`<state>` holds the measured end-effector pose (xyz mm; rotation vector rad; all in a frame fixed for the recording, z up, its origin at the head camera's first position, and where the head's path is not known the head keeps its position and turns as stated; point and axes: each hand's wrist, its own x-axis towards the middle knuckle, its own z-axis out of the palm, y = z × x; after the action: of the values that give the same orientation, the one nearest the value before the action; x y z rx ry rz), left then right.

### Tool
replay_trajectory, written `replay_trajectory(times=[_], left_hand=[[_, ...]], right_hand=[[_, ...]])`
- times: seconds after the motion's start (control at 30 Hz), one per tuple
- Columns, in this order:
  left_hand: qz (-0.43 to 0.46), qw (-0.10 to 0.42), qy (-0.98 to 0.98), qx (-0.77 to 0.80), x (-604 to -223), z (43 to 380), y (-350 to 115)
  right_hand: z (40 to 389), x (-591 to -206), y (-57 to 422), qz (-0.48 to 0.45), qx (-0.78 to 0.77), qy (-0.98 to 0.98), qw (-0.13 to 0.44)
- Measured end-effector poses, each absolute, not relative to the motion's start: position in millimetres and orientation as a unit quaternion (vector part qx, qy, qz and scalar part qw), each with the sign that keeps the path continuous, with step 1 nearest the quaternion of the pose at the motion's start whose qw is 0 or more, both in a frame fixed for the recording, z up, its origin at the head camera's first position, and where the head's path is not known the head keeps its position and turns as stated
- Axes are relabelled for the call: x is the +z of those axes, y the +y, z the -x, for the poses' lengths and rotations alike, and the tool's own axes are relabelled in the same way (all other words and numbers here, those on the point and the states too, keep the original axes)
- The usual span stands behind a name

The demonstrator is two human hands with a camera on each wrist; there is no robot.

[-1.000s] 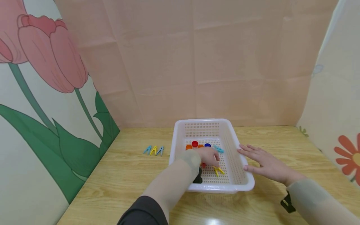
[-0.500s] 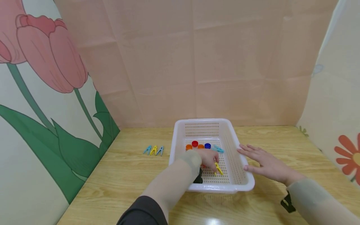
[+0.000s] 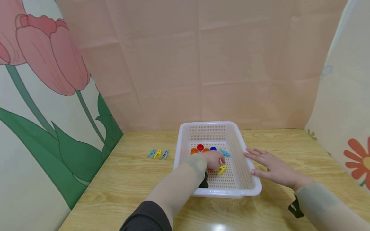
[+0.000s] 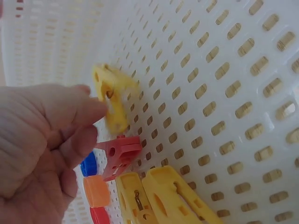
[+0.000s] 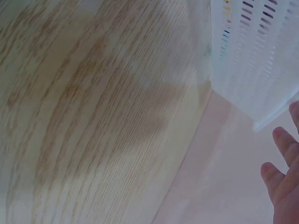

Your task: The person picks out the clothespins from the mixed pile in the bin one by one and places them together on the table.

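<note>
My left hand (image 3: pixel 213 159) reaches down into the white perforated basket (image 3: pixel 221 192). Its thumb and fingertips pinch a yellow clothespin (image 4: pixel 108 91), which looks blurred in the left wrist view. Just below lie a red clothespin (image 4: pixel 120 153) and two more yellow clothespins (image 4: pixel 168 196) on the basket floor. A light blue clothespin (image 3: pixel 224 152) lies farther back. My right hand (image 3: pixel 273 167) rests with spread, straight fingers against the basket's right rim; only some of its fingers (image 5: pixel 284 144) show in the right wrist view.
Beyond my left hand, the basket holds round caps: red (image 3: pixel 200 147), blue (image 3: pixel 213 149) and orange (image 3: pixel 194 150). Left of the basket, two bluish clothespins (image 3: pixel 151 154) and a yellow clothespin (image 3: pixel 157 154) lie in a row on the wooden table (image 3: pixel 121 183). A pinkish sheet (image 3: pixel 199 64) hangs behind.
The yellow clothespin by my left hand has turned and moved slightly up and left within the basket. My left hand has shifted only a little; the right hand stays at the rim.
</note>
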<state>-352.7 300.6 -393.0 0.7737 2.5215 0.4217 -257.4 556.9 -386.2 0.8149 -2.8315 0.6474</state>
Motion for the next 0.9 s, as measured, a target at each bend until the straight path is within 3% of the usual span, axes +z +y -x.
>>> replay_trajectory(times=[0.17, 0.33, 0.57, 0.9], left_hand=[[-0.294, 0.202, 0.920, 0.164, -398.6, 359.7, 302.2], [-0.280, 0.227, 0.923, 0.135, -395.3, 357.6, 298.1], [-0.280, 0.214, 0.934, 0.058, -386.3, 349.7, 291.7], [-0.247, 0.243, 0.934, 0.089, -382.3, 343.9, 290.8]], right_hand=[[257.1, -386.0, 556.7, -0.271, 0.211, -0.937, 0.067], [256.9, -385.2, 556.1, -0.269, 0.214, -0.937, 0.062], [256.9, -383.9, 555.5, -0.265, 0.214, -0.938, 0.059], [255.8, -384.3, 555.8, -0.264, 0.217, -0.938, 0.060]])
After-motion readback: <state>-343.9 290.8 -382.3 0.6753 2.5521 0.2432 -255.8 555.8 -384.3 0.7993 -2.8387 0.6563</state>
